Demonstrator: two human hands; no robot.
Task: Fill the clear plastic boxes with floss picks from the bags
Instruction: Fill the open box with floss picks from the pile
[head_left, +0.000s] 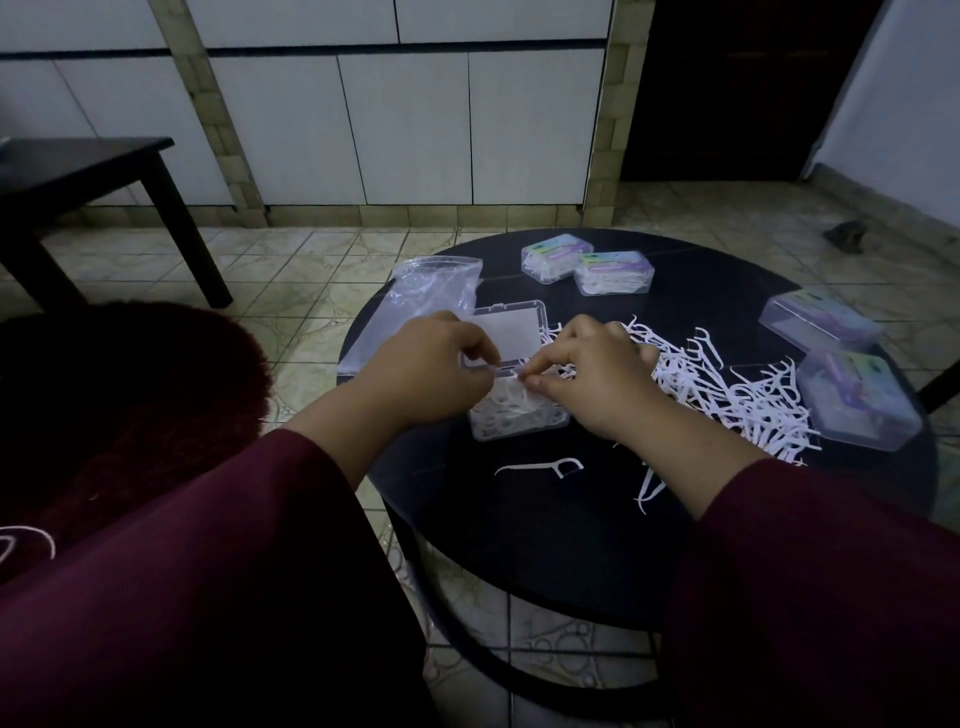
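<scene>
Grip: both hands (426, 364) (587, 379) curled, pinching floss picks (511, 384) above open box (514, 421)

Both arms are reaching forward in dark red sleeves. Left hand (423, 371) and right hand (592, 382) are meeting, fingers curled, fingertips pinching close together.
</scene>
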